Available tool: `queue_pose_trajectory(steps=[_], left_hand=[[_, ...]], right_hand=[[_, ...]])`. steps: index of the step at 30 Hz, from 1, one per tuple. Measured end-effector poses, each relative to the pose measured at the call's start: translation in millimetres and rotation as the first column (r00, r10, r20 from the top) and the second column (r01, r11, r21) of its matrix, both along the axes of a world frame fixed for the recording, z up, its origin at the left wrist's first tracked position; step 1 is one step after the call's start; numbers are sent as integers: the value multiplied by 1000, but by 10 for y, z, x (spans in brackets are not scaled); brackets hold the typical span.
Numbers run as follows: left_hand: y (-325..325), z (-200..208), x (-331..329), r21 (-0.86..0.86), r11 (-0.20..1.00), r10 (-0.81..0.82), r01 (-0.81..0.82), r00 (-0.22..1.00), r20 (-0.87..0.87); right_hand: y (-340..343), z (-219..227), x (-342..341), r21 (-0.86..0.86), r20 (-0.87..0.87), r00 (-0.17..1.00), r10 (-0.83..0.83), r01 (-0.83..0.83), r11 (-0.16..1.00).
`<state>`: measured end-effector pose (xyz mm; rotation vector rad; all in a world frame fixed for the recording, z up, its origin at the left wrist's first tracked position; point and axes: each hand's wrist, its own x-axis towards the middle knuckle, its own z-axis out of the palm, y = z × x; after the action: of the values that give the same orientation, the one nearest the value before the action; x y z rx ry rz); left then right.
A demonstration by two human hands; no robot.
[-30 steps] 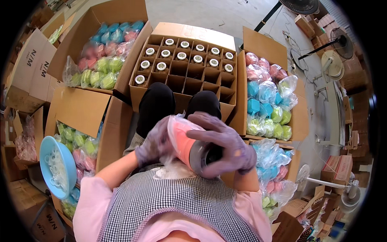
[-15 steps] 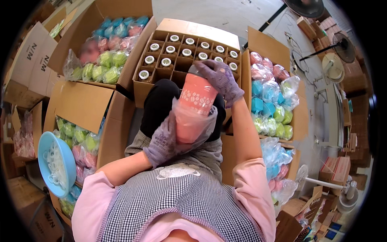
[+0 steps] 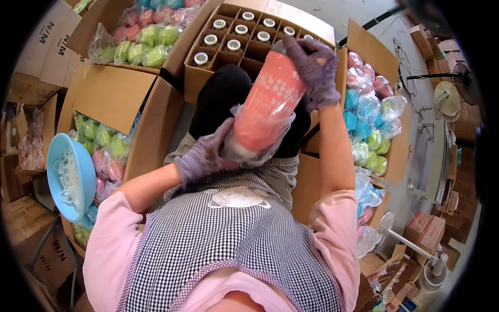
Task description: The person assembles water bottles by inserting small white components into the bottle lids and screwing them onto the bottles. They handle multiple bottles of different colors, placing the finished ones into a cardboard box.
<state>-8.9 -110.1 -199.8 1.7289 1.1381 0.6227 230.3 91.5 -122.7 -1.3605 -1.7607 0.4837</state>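
Observation:
A coral tumbler (image 3: 273, 99) with a white bean-like pattern leans to the right over my lap, its dark top end uppermost. Clear plastic bag film (image 3: 254, 155) wraps its lower part and bunches at the base. My left hand (image 3: 204, 156), in a purple-grey knitted glove, grips the bagged base from the left. At the top, my gloved right hand (image 3: 317, 73) closes its fingers on the dark rim. Just beyond my knees stands a divided carton (image 3: 191, 83) holding white-capped bottles (image 3: 233, 44) in its cells, partly hidden by my right hand.
Cartons with bagged green, blue and pink items stand at far left (image 3: 179, 60), near left (image 3: 150, 140) and right (image 3: 397, 151). A blue basin (image 3: 89, 193) of pale rings rests at the left. A fan (image 3: 447, 101) stands farther right.
The tumbler has tilted further right, and its base has swung up and nearer my left hand's fingertips. My right hand stays at its top. The whole view has shifted, with the cartons higher in it.

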Motion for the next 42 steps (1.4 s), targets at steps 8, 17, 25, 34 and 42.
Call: queue_pose_trajectory(steps=[8, 17, 25, 34, 42], left_hand=[[-297, -54, 173, 11, 996, 90, -90, 985, -147], [-113, 24, 294, 249, 956, 182, -152, 978, -102], [-112, -31, -66, 44, 999, -23, 25, 999, -49], [248, -132, 21, 22, 974, -208, 227, 925, -317], [614, 45, -28, 170, 915, -263, 367, 860, -438]], right_hand=[[-652, 224, -345, 596, 253, 951, 176, -297, 746], [-193, 89, -213, 184, 178, 977, 116, -149, 972], [-444, 33, -319, -113, 171, 960, 220, -203, 973], [-561, 261, 43, -127, -286, 872, 397, -445, 886], [-942, 259, 10, -140, -217, 967, 133, -165, 976]])
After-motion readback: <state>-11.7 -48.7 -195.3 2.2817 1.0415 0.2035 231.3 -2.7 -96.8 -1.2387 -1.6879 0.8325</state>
